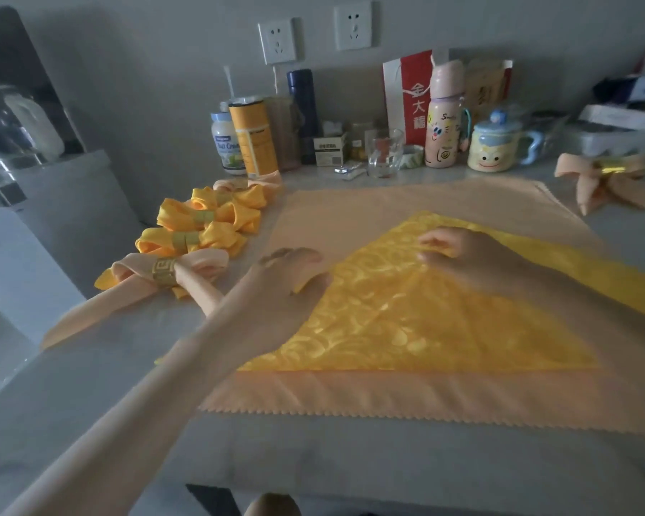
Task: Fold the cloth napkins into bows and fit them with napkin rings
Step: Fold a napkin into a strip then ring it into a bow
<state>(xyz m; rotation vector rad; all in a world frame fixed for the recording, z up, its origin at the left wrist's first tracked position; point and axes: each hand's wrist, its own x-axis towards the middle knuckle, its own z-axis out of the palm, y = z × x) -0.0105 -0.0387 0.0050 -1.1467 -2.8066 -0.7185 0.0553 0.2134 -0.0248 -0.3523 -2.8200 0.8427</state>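
Fingers (431, 240) of the right hand (473, 258) pinch the yellow napkin (406, 322); left hand (287, 270) presses flat.

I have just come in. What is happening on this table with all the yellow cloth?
A person is folding a yellow patterned napkin, which lies as a triangle on a flat peach napkin. The right hand pinches its top corner. The left hand is at its left corner, grip unclear. To the left lie finished bows with napkin rings, and one peach bow lies at the right.
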